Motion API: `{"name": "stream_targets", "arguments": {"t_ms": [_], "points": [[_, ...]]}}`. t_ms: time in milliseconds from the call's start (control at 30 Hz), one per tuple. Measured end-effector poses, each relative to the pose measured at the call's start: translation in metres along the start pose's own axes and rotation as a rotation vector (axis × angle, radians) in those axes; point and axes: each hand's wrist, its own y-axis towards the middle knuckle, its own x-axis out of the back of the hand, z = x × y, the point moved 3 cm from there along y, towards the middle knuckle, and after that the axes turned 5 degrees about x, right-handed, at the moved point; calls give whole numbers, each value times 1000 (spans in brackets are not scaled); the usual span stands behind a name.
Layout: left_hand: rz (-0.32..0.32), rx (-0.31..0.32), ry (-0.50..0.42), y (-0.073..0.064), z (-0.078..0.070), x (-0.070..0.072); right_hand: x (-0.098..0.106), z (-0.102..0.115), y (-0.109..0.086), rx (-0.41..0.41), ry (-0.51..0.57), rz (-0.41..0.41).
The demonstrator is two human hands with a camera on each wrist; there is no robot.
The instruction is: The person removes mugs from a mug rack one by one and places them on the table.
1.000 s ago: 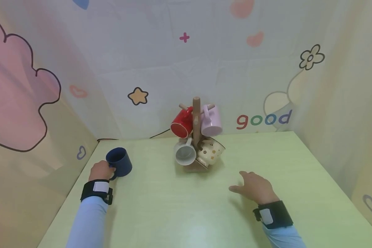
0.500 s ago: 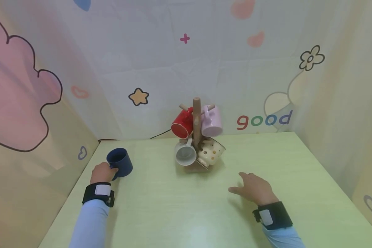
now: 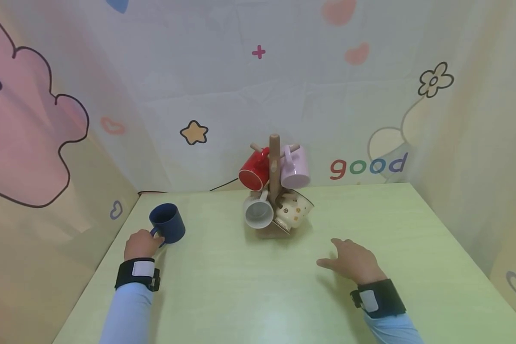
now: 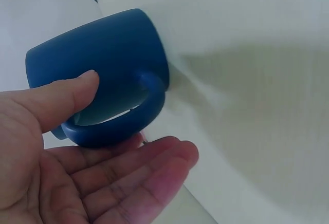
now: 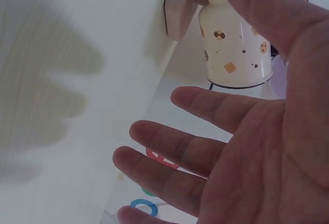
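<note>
A dark blue mug (image 3: 167,224) stands upright on the table at the left. My left hand (image 3: 142,246) is beside its handle. In the left wrist view, the mug's handle (image 4: 115,129) lies between the thumb and loosely extended fingers (image 4: 149,175), which are not closed round it. Whether the thumb touches the mug is unclear. My right hand (image 3: 354,260) hovers over the table at the right, holding nothing, fingers spread. Nearest to it is a cream patterned mug (image 3: 293,210), also in the right wrist view.
A wooden mug tree (image 3: 274,165) stands at the back centre. On it hang a red mug (image 3: 254,171), a pink mug (image 3: 295,168), a white mug (image 3: 259,212) and the cream one. A printed curtain (image 3: 223,91) closes off the table's back and sides.
My left hand has loosened its hold on the blue mug's handle and drawn back slightly toward me. The mug stays in place on the table. The right hand keeps still.
</note>
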Motion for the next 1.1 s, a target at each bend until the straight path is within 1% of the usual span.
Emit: {"name": "stream_targets", "arguments": {"t_ms": [267, 367, 467, 700, 833, 933, 1033, 1100], "points": [[12, 30, 0, 1, 5, -3, -1, 2, -1, 1, 9, 2], [24, 45, 1, 0, 3, -3, -2, 2, -2, -1, 14, 3], [33, 45, 5, -1, 2, -4, -1, 2, -3, -2, 20, 4], [33, 19, 29, -8, 0, 0, -2, 1, -3, -7, 20, 10], [25, -2, 51, -8, -3, 3, -1, 1, -2, 1, 20, 4], [31, -1, 59, -8, -4, 4, 0, 2, -1, 10, 18, 2], [36, 1, 56, -9, -9, 6, 1, 2, 0, 11, 14, 4], [27, -5, 50, -11, -14, 8, 1, 2, 0, 10, 15, 6]]}}
